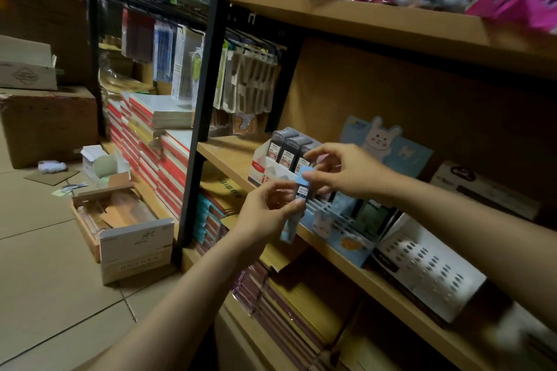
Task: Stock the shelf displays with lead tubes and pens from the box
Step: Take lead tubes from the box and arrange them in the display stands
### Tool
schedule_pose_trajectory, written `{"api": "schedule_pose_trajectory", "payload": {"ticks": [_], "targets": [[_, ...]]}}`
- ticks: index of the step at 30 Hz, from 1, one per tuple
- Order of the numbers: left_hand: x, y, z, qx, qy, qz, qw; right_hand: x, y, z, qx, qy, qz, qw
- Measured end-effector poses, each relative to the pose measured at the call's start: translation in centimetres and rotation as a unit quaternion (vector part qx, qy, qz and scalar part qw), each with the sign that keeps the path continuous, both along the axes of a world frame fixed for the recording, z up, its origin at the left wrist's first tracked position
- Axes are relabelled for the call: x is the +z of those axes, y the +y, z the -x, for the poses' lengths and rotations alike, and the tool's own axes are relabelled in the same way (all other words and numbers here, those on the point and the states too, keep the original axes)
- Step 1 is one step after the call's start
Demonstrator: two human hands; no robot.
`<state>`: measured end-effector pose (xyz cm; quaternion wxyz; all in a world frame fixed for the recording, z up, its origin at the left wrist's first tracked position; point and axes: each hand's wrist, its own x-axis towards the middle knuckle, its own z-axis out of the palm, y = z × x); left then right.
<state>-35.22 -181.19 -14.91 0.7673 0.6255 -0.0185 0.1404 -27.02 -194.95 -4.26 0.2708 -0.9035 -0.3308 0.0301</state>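
Both hands hold lead tubes in front of a wooden stationery shelf (229,156)

The shelf carries a white-and-red display box (265,169) of dark lead tubes (291,149) labelled "0.7", a blue rabbit display (331,226) with white slots, and a white perforated pen holder (428,268); on the floor to the left sits an open cardboard box (126,229) beside red-spined book stacks (168,166). The left hand (268,214) has its fingers grasping a blue-capped lead tube (302,190) above the shelf edge, its label too blurred to read, perhaps "2B". The right hand (346,172) pinches that tube's cap, with a pink item half hidden under its fingers
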Motion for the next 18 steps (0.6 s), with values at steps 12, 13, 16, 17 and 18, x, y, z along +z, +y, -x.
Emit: {"api": "schedule_pose_trajectory", "payload": {"ticks": [12,13,16,17,18], "targets": [[-2.7,-3.2,-1.0,0.056,-0.074,-0.543,0.834,4.9,-8.6,0.5,-0.168,-0.167,-0.087,0.968],[-2.8,-3.3,-1.1,0.060,-0.068,-0.568,0.818,4.9,-8.7,0.5,-0.174,-0.178,-0.083,0.965],[-2.2,-3.5,-1.4,0.087,-0.089,-0.589,0.799,4.9,-8.7,0.7,-0.183,-0.184,-0.078,0.963],[-1.7,-3.7,-1.5,0.099,-0.106,-0.589,0.795,5.0,-8.8,0.7,-0.182,-0.175,-0.081,0.964],[-1.2,-3.8,-1.7,0.112,-0.124,-0.590,0.790,5.2,-8.9,0.8,-0.181,-0.162,-0.085,0.966]]}}
